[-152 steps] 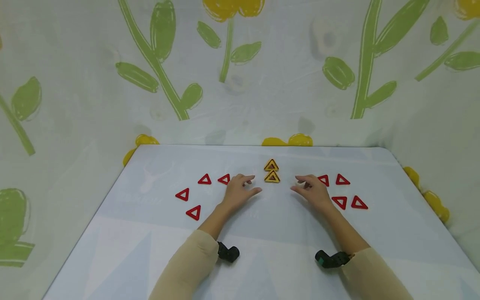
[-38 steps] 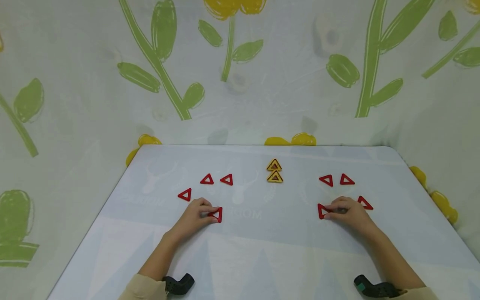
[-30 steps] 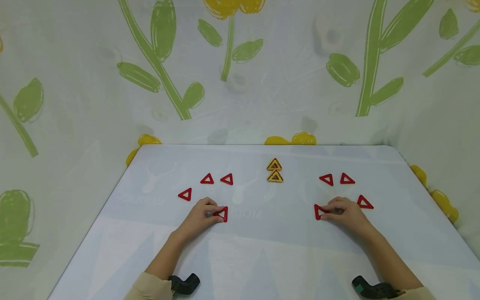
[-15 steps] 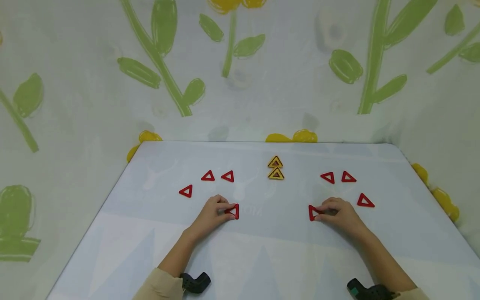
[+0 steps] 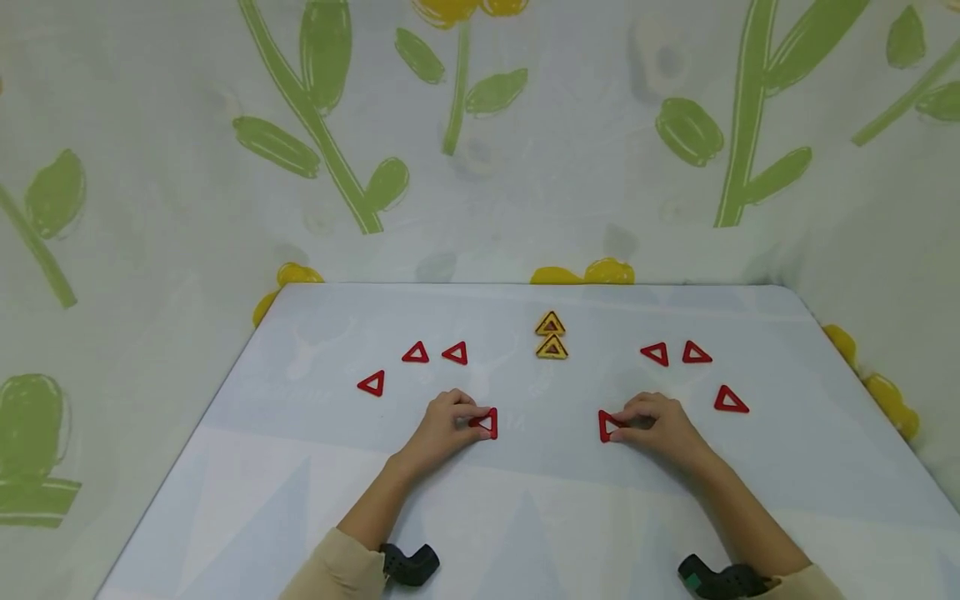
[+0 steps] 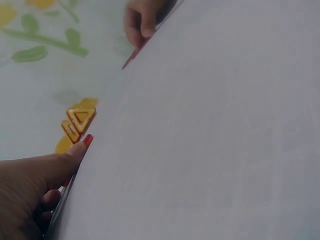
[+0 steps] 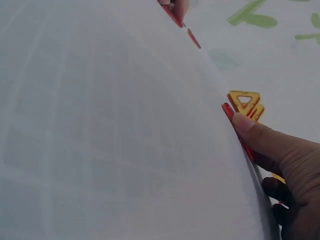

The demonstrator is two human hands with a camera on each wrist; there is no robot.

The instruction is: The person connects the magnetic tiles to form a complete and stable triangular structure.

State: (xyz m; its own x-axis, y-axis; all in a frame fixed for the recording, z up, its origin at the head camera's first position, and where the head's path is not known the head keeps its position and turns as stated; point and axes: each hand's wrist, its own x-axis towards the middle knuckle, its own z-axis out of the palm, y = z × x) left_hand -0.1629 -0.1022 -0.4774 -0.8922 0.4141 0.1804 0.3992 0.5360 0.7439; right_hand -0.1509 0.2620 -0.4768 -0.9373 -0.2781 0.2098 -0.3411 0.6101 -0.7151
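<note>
My left hand (image 5: 442, 425) pinches a red triangle frame (image 5: 493, 423) between thumb and fingers, low at the tabletop left of centre. Opposite it, my right hand (image 5: 660, 423) pinches a second red triangle frame (image 5: 603, 427). The straight sides of both frames face each other across a gap. In the left wrist view the thumb lies along the red frame's edge (image 6: 88, 139); the right wrist view shows the same grip on the other frame (image 7: 228, 110). Beyond the hands, at the middle, are two yellow triangles (image 5: 552, 355), one behind the other.
Several more red triangle frames lie to both sides: a left group with one frame (image 5: 416, 360) toward the back, and a right group with one frame (image 5: 731, 408) nearest the right arm. The white table (image 5: 480, 533) ends at a cloth wall printed with plants (image 5: 562, 183).
Earlier both hands were empty near the yellow triangles. Each then took a red frame from its own side, and both frames have since slid inward, narrowing the gap between them.
</note>
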